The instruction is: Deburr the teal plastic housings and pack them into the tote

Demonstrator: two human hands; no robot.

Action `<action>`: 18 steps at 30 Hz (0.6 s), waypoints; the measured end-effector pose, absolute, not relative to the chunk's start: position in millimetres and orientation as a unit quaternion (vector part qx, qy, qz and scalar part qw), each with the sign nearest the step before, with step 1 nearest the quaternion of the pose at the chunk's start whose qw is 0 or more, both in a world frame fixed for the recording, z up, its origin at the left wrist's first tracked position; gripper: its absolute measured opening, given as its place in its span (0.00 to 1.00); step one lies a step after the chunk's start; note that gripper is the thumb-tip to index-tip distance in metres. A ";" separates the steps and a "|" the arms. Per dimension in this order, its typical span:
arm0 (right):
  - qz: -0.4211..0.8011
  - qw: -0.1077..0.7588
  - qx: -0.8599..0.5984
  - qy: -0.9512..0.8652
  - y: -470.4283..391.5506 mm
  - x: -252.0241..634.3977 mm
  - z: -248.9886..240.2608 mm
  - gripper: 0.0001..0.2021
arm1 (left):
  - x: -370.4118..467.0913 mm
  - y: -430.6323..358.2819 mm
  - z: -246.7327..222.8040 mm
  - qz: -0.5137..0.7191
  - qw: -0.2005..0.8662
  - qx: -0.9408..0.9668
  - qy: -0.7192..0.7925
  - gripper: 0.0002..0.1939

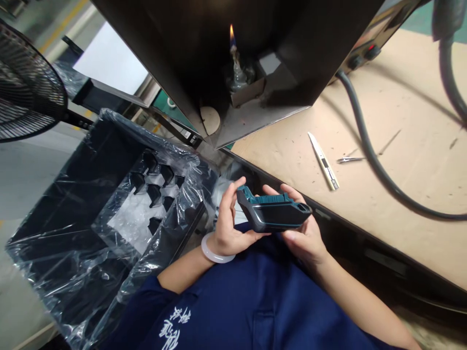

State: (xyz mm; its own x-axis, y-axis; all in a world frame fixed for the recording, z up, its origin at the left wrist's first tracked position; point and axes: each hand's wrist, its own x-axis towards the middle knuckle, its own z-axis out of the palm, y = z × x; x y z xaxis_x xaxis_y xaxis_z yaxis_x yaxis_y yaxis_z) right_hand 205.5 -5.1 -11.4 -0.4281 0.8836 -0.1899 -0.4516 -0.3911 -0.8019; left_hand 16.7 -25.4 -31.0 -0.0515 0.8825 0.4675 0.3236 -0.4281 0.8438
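A black plastic part with teal edging (275,214) is held between both hands in front of the body. My left hand (229,226) grips its left end, thumb underneath and fingers behind. The right end rests in my right hand (306,238), with the thumb below and fingertips on the far side. Beyond the hands, a lit burner (239,75) with a small flame stands inside a dark metal enclosure (292,58). On the tan tabletop (277,141) lies a white utility knife (324,163), with a thin metal tool (350,159) to its right.
A plastic-lined black bin (73,194) at the left holds several dark parts (155,194). A fan (29,87) stands at the upper left, near a white sheet (111,58). A thick black cable (368,150) curves across the table; a control box (375,39) sits beside the enclosure.
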 end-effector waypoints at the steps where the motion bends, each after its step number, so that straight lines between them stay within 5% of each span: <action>1: 0.775 0.429 -0.315 -0.342 -5.7 205.7 -11.7 0.42 | 18.1 -25.8 -31.0 0.566 0.258 0.636 0.457 0.60; 18: 0.792 0.409 -0.337 -0.302 -7.5 204.8 -7.7 0.45 | 24.6 -25.8 -31.0 0.605 0.255 0.611 0.443 0.62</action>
State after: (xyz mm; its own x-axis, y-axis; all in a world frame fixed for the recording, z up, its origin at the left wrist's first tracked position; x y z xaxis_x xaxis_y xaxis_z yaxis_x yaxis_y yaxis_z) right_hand 204.8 -7.5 -7.7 -0.4382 0.8520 -0.2866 -0.4454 -0.4827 -0.7541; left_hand 24.6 -25.8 -31.0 -0.1244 0.8499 0.5120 0.2329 -0.4766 0.8477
